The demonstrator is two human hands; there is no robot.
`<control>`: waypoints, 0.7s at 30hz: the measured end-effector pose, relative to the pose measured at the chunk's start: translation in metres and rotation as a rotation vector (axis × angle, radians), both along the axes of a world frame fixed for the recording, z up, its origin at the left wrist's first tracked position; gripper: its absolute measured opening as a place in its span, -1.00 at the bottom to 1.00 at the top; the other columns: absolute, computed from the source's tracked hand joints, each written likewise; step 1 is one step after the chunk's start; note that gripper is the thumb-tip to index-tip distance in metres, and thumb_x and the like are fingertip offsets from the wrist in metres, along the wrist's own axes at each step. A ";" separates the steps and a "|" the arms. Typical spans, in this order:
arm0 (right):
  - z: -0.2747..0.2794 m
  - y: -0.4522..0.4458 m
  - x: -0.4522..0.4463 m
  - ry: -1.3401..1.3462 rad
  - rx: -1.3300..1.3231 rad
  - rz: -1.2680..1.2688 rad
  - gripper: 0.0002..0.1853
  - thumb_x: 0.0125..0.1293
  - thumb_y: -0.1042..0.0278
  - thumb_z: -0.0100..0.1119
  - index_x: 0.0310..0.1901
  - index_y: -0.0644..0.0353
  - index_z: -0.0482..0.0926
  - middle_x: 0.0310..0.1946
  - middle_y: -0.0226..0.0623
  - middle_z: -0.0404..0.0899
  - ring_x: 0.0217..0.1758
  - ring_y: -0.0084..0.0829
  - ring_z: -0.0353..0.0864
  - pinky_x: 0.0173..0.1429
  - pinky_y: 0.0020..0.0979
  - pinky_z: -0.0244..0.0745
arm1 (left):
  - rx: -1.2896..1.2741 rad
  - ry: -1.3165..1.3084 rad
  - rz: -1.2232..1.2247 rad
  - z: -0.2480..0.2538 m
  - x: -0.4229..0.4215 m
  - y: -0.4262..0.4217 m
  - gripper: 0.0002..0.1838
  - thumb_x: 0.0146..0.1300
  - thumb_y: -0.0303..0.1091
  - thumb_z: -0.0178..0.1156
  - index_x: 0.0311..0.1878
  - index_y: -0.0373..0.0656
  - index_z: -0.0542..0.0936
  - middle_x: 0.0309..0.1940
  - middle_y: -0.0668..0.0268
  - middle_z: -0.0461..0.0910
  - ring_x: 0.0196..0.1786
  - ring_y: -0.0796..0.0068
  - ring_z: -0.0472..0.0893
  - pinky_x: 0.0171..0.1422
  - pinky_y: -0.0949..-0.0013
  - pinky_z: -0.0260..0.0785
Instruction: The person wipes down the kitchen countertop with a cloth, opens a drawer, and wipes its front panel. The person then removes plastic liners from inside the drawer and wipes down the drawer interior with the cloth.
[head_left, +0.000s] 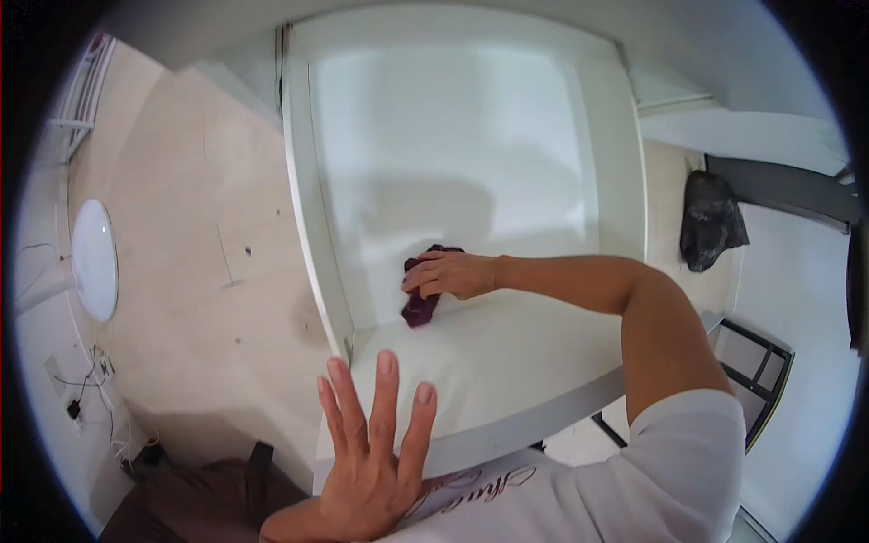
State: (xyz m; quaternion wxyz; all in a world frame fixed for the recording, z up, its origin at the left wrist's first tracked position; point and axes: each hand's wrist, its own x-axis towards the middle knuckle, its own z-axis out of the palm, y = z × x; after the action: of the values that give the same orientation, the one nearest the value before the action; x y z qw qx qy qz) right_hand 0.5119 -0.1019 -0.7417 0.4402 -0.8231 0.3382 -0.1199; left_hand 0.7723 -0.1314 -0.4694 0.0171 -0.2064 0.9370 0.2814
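An open white drawer (507,398) lies in front of me, its bottom bare around a dark maroon cloth (419,312). My right hand (453,274) reaches in from the right and is closed over the crumpled cloth near the front left of the drawer. Part of the cloth sticks out above and below the fingers. My left hand (371,462) is at the drawer's front edge, with its fingers spread and nothing held in them.
A black plastic bag (711,222) is on the floor at the right. At the left are a round white disc-shaped object (95,260) and cables (100,385) by the wall. A dark frame (756,371) stands at the lower right.
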 end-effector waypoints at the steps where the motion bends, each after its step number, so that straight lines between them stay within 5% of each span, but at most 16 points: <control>1: 0.019 -0.018 -0.005 0.051 0.121 -0.114 -0.78 0.12 0.65 0.08 -0.22 0.13 0.54 0.19 -0.30 0.42 0.31 -0.22 0.30 0.39 -0.04 0.09 | 0.064 -0.018 0.006 0.001 -0.002 0.000 0.18 -0.21 0.07 0.49 0.36 -0.39 0.07 0.33 -0.44 -0.02 0.31 -0.74 -0.10 0.27 -0.52 -0.03; 3: 0.049 -0.074 -0.015 0.156 -0.092 -0.265 -0.62 0.13 0.65 0.01 0.00 0.11 0.48 0.08 -0.27 0.44 0.27 -0.21 0.32 0.31 -0.09 0.18 | 0.087 -0.050 -0.024 0.005 -0.002 0.000 0.27 -0.35 0.11 0.53 0.37 -0.35 0.06 0.34 -0.44 -0.05 0.32 -0.73 -0.10 0.28 -0.52 -0.03; 5: 0.052 -0.113 -0.015 0.147 -0.371 -0.512 -0.56 0.21 0.56 0.03 0.15 0.02 0.41 0.14 -0.33 0.37 0.32 -0.23 0.27 0.35 -0.10 0.18 | 0.310 -0.005 0.133 0.008 -0.003 0.005 -0.13 0.07 -0.71 0.02 0.47 -0.09 -0.03 0.47 -0.15 -0.25 0.41 -0.56 -0.28 0.33 -0.55 -0.17; 9: -0.019 -0.151 -0.029 0.262 -0.672 -0.357 -0.56 0.26 0.35 0.07 0.21 -0.03 0.40 0.16 -0.30 0.36 0.38 -0.25 0.22 0.42 -0.04 0.14 | 0.199 -0.112 0.092 0.007 -0.004 0.005 -0.02 -0.01 -0.64 0.22 0.48 -0.11 -0.06 0.47 -0.10 -0.22 0.43 -0.49 -0.27 0.37 -0.49 -0.16; 14: -0.024 -0.171 -0.140 0.552 -0.628 -0.827 -0.61 0.25 0.37 -0.03 0.12 0.23 0.44 0.19 -0.05 0.35 0.32 -0.09 0.23 0.38 -0.09 0.11 | 0.268 -0.114 0.157 0.011 -0.013 0.006 0.00 -0.06 -0.69 0.20 0.48 -0.07 -0.04 0.48 -0.05 -0.17 0.45 -0.44 -0.23 0.39 -0.45 -0.14; 15: -0.013 -0.165 -0.169 0.927 -0.592 -0.890 -0.57 0.26 0.27 -0.05 0.14 0.22 0.42 0.21 -0.05 0.32 0.34 -0.10 0.21 0.38 0.06 0.04 | 0.276 -0.117 0.156 0.010 -0.013 0.005 0.00 -0.06 -0.69 0.20 0.48 -0.07 -0.04 0.48 -0.05 -0.17 0.45 -0.44 -0.23 0.39 -0.45 -0.14; 17: -0.018 -0.143 -0.224 1.156 -0.402 -1.284 -0.50 0.39 0.09 -0.20 0.24 0.21 0.32 0.23 -0.15 0.30 0.32 -0.03 0.23 0.31 0.28 -0.03 | 0.193 -0.211 0.089 0.007 -0.010 0.004 0.04 -0.06 -0.58 0.30 0.48 -0.03 -0.04 0.49 -0.01 -0.17 0.45 -0.42 -0.22 0.40 -0.44 -0.14; 19: -0.002 -0.102 -0.257 1.548 -0.157 -0.966 -0.44 0.44 0.01 -0.28 0.33 0.21 0.23 0.22 -0.02 0.26 0.29 0.05 0.24 0.26 0.29 0.07 | 0.182 -0.206 0.080 0.008 -0.009 0.005 0.06 -0.13 -0.45 0.35 0.46 -0.08 -0.02 0.46 -0.10 -0.15 0.43 -0.48 -0.20 0.37 -0.46 -0.12; 21: -0.019 -0.058 -0.281 1.363 0.025 -1.142 -0.29 0.43 -0.17 -0.35 0.40 0.25 0.09 0.29 0.20 0.13 0.29 0.13 0.20 0.22 0.24 0.17 | 0.143 -0.179 0.065 0.007 -0.010 0.005 0.15 -0.26 -0.19 0.46 0.43 -0.19 0.02 0.40 -0.26 -0.11 0.38 -0.60 -0.16 0.32 -0.49 -0.08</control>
State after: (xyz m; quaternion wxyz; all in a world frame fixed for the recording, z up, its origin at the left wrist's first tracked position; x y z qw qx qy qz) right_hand 0.2311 -0.1600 -0.7607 0.0251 -0.4165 0.8869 0.1984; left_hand 0.7619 -0.1267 -0.4622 0.1063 -0.2590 0.9021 0.3284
